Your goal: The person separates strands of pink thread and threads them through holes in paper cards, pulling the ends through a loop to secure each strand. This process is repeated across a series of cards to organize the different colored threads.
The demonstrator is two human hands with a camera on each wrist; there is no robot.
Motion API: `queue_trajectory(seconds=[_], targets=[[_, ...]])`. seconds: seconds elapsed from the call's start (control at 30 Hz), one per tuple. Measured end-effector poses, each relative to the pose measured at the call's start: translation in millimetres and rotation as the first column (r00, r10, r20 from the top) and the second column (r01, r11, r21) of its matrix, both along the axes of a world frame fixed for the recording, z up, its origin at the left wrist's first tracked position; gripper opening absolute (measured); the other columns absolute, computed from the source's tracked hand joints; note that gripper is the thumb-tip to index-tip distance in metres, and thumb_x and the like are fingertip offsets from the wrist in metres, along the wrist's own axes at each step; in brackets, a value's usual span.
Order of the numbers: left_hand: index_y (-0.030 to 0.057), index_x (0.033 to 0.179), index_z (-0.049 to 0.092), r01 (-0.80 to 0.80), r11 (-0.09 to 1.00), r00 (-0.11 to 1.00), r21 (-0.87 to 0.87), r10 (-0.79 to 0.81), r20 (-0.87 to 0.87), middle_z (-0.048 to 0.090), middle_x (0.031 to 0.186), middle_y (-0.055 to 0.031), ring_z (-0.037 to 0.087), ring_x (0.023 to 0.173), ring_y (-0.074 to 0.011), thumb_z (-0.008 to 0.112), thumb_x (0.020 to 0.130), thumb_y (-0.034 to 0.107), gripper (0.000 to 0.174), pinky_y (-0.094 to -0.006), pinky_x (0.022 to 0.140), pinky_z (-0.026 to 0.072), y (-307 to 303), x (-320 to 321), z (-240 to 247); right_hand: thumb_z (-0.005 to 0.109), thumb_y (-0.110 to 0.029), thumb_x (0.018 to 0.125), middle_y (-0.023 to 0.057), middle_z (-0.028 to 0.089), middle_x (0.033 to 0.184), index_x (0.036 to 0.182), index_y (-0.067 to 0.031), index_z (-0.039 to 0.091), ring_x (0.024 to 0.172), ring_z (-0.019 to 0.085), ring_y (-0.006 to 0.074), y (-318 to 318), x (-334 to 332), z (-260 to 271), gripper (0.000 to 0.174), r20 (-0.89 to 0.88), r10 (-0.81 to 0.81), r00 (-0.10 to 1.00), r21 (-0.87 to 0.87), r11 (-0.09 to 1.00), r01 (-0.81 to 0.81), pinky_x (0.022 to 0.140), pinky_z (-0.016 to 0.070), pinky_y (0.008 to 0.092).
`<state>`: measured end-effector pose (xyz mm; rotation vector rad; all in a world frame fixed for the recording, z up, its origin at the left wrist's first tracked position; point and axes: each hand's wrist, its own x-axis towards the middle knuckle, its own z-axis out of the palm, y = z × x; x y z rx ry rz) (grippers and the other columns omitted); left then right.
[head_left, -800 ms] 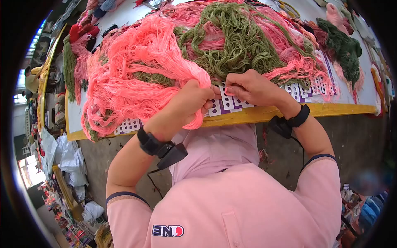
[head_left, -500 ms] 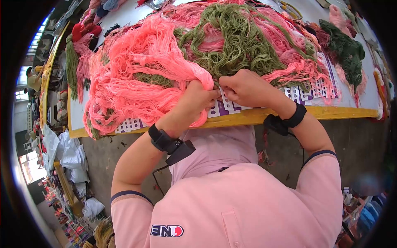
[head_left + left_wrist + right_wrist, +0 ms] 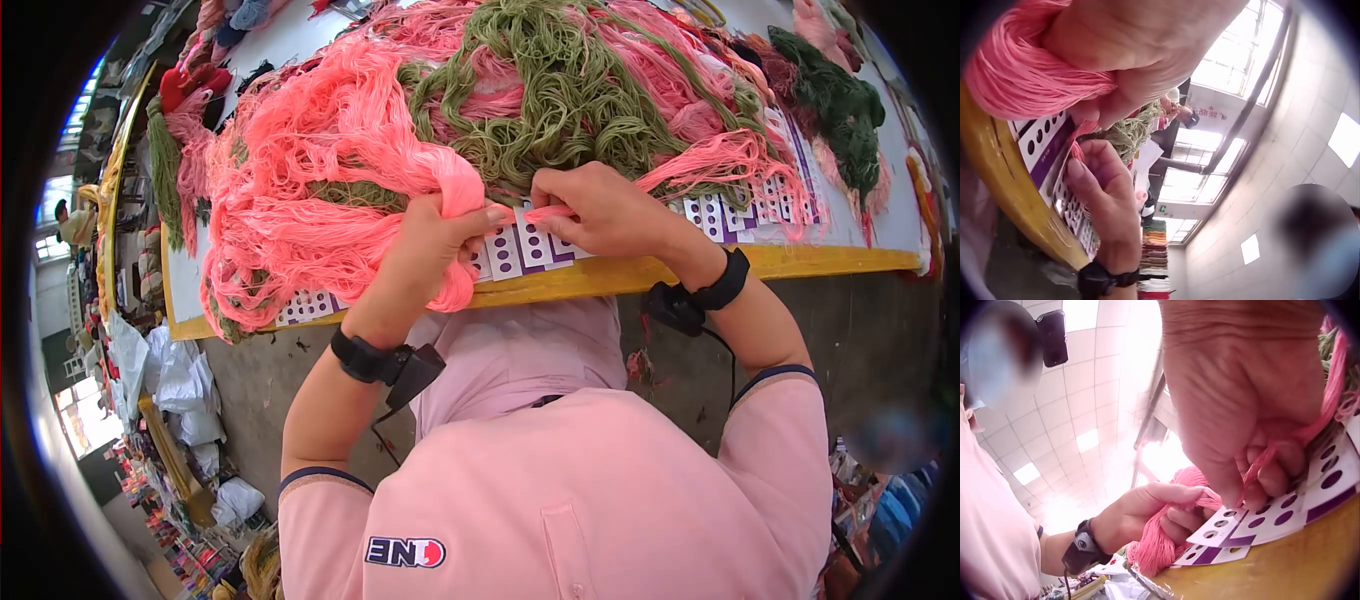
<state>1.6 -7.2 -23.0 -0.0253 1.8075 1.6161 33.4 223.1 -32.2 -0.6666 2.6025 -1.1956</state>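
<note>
The left hand (image 3: pixel 428 245) grips a thick bundle of bright pink yarn (image 3: pixel 462 190) near the table's front edge; in the left wrist view the yarn (image 3: pixel 1019 69) bulges around its fingers. Just to the right, the right hand (image 3: pixel 605 215) pinches a thin pink strand (image 3: pixel 540 213), which runs across the gap between both hands. In the right wrist view the strand passes through the curled fingers of the right hand (image 3: pixel 1241 394), and the left hand (image 3: pixel 1141 512) holds the looped bundle (image 3: pixel 1155 544). White cards with dark holes (image 3: pixel 503 252) lie below the hands.
Olive green yarn (image 3: pixel 545 110) and more pink yarn are heaped behind the hands. The table has a yellow front edge (image 3: pixel 600 282). Dark green yarn (image 3: pixel 840 115) lies at the right, with red yarn (image 3: pixel 190 85) at the far left.
The left hand has moved left with the pink bundle, away from the right hand. A pink strand now shows stretched between them, and more of the cards are uncovered.
</note>
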Motion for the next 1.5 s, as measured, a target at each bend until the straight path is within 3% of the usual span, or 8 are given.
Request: queue_trajectory(seconds=[0.2, 0.4, 0.5, 0.53, 0.93, 1.23, 1.37, 1.5], targets=[[-0.0024, 0.106, 0.063, -0.219, 0.813, 0.819, 0.54, -0.148, 0.555, 0.061, 0.076, -0.0003, 0.041, 0.058, -0.0017, 0.061, 0.093, 0.011, 0.019, -0.0195, 0.049, 0.035, -15.3, -8.0, -6.1, 0.06, -0.015, 0.086, 0.0192, 0.065, 0.078, 0.094, -0.0016, 0.058, 0.077, 0.063, 0.0398, -7.7, 7.0, 3.7, 0.016, -0.025, -0.036, 0.999, 0.096, 0.995, 0.038, 0.068, 0.0477, 0.048], [-0.0012, 0.113, 0.061, 0.236, 0.968, 0.972, 0.089, -0.233, -0.035, 0.062, 0.103, -0.0077, 0.053, 0.067, -0.0107, 0.062, 0.091, 0.007, 0.024, -0.0225, 0.064, 0.0449, 4.4, 24.8, 18.3, 0.058, -0.017, 0.09, 0.0165, 0.064, 0.073, 0.091, -0.0008, 0.055, 0.068, 0.064, 0.034, -3.0, 1.4, 0.4, 0.016, 0.263, -0.2, 0.944, -0.273, 0.923, 0.272, 0.061, 0.048, 0.0405], [0.0016, 0.115, 0.061, 0.455, 0.862, 0.611, -0.225, -0.486, -0.625, 0.059, 0.122, -0.0162, 0.063, 0.098, -0.0305, 0.065, 0.085, 0.003, 0.03, -0.0356, 0.085, 0.0484, 8.0, 13.9, 4.5, 0.058, -0.018, 0.091, 0.016, 0.064, 0.07, 0.09, -0.0006, 0.055, 0.065, 0.064, 0.0326, -1.6, -5.0, 0.8, 0.018, 0.363, -0.209, 0.908, -0.272, 0.908, 0.318, 0.059, 0.0475, 0.0398], [0.0013, 0.112, 0.061, 0.487, 0.852, 0.693, -0.193, -0.512, -0.507, 0.057, 0.125, -0.0151, 0.055, 0.116, -0.0306, 0.065, 0.08, -0.002, 0.033, -0.042, 0.098, 0.0431, 7.4, 9.8, 6.3, 0.058, -0.019, 0.091, 0.0161, 0.064, 0.069, 0.09, -0.0008, 0.056, 0.065, 0.064, 0.0326, -2.4, -6.0, 7.4, 0.018, 0.352, -0.201, 0.914, -0.209, 0.935, 0.286, 0.058, 0.0473, 0.0398], [0.0078, 0.128, 0.06, 0.6, 0.793, 0.722, -0.102, -0.592, -0.358, 0.056, 0.128, -0.0159, 0.053, 0.118, -0.0352, 0.064, 0.08, 0.001, 0.048, -0.0413, 0.099, 0.0433, -2.9, -18.5, 0.5, 0.061, -0.019, 0.078, 0.0187, 0.062, 0.067, 0.081, -0.0038, 0.062, 0.065, 0.062, 0.0396, -17.7, -31.2, 23.7, 0.016, 0.459, -0.183, 0.87, 0.117, 0.982, 0.145, 0.061, 0.0473, 0.0487], [-0.0025, 0.11, 0.066, 0.309, 0.925, 0.947, 0.221, -0.277, -0.164, 0.068, 0.11, -0.0097, 0.062, 0.101, -0.0216, 0.062, 0.087, -0.003, 0.023, -0.0352, 0.096, 0.0471, -7.2, -8.8, -17.0, 0.061, -0.014, 0.075, 0.0189, 0.058, 0.064, 0.076, 0.0017, 0.061, 0.059, 0.061, 0.0338, -9.8, -28.3, 15.6, 0.015, 0.382, -0.157, 0.911, -0.007, 0.985, 0.173, 0.056, 0.0472, 0.04], [0.0014, 0.099, 0.072, 0.059, 0.97, 0.996, 0.237, -0.073, 0.053, 0.069, 0.101, -0.0027, 0.057, 0.075, -0.0036, 0.061, 0.088, 0.001, 0.015, -0.0211, 0.064, 0.0454, -14.9, -1.4, -0.2, 0.059, -0.009, 0.073, 0.0169, 0.061, 0.061, 0.074, 0.0021, 0.06, 0.055, 0.064, 0.0279, -7.7, -18.6, 8.4, 0.011, 0.372, -0.182, 0.91, -0.075, 0.972, 0.225, 0.056, 0.0491, 0.0363], [-0.003, 0.118, 0.057, -0.339, 0.843, 0.939, 0.417, 0.326, 0.106, 0.061, 0.092, -0.0023, 0.049, 0.063, -0.0046, 0.061, 0.087, 0.001, 0.032, -0.0206, 0.052, 0.0399, -85.0, -13.8, 21.0, 0.06, -0.008, 0.071, 0.0162, 0.061, 0.059, 0.072, 0.0021, 0.059, 0.054, 0.065, 0.0254, -7.3, -12.8, 11.4, 0.01, 0.368, -0.171, 0.914, -0.061, 0.976, 0.208, 0.056, 0.0496, 0.0344]])
